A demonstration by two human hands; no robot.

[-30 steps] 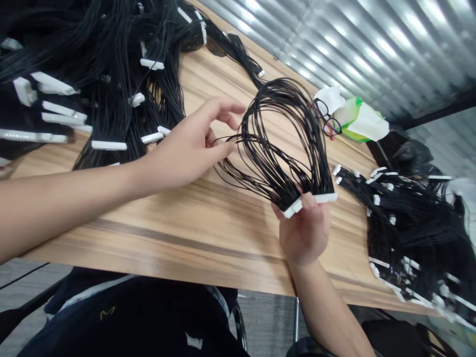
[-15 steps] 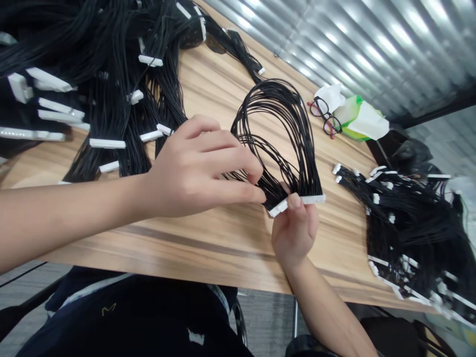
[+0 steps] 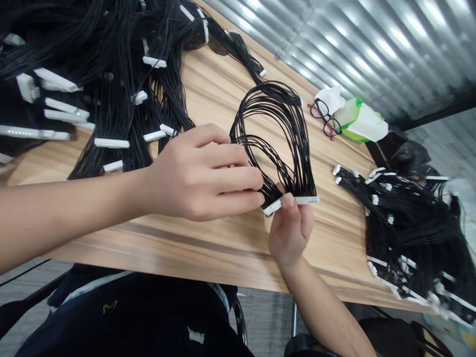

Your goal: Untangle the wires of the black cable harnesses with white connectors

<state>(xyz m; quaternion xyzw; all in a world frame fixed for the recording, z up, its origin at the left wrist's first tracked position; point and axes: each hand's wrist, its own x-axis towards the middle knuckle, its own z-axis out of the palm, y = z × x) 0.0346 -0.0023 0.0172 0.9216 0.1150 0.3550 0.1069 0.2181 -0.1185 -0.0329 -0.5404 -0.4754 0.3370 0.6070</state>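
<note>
A wire harness (image 3: pixel 273 104) of many thin black wires curves in a loop above the table, its two white connectors side by side near my right hand (image 3: pixel 290 228). That hand is closed on the harness at the connector ends, the thumb lying between the left connector (image 3: pixel 272 207) and the right connector (image 3: pixel 308 200). From the left, my left hand (image 3: pixel 208 173) reaches across with fingers bent and their tips at the wires just above the left connector. Its thumb is hidden, and whether it pinches any wires is not visible.
A large heap of black wire harnesses (image 3: pixel 115 99) with white connectors covers the table's left side. Another pile (image 3: pixel 412 223) lies at the right edge. Eyeglasses (image 3: pixel 326 118) and a green-and-white tissue pack (image 3: pixel 362 121) sit at the back by the corrugated metal wall (image 3: pixel 345 44).
The harness and my right hand have shifted slightly left. My left hand's fingers have drawn closer together by the left connector, and the right connector's face has turned more into view.
</note>
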